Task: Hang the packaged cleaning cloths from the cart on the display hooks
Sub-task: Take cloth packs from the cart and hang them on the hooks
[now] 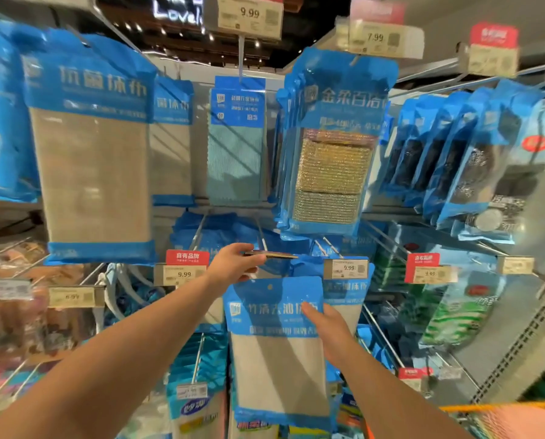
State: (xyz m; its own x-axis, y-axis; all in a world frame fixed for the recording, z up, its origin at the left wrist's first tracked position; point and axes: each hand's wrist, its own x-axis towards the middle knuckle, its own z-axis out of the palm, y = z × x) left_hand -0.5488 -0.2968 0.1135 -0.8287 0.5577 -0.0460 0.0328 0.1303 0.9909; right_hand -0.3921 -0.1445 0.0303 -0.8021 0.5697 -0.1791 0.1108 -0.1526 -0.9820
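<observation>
My right hand (325, 327) holds a packaged cleaning cloth (277, 353), blue header over a grey cloth, upright in front of the middle row of the display. Its hanging hole sits just below a display hook (263, 236). My left hand (236, 263) pinches the flipped-up price tag holder (274, 255) at the end of that hook. More blue packs (214, 232) hang further back on the same row. The cart is out of sight.
Upper hooks carry grey cloth packs (90, 147), a teal cloth pack (236, 144), gold scourer packs (334, 147) and steel wool packs (474, 156). Price tags (184, 274) stick out on hook ends. An orange mesh edge (502, 408) shows at the lower right.
</observation>
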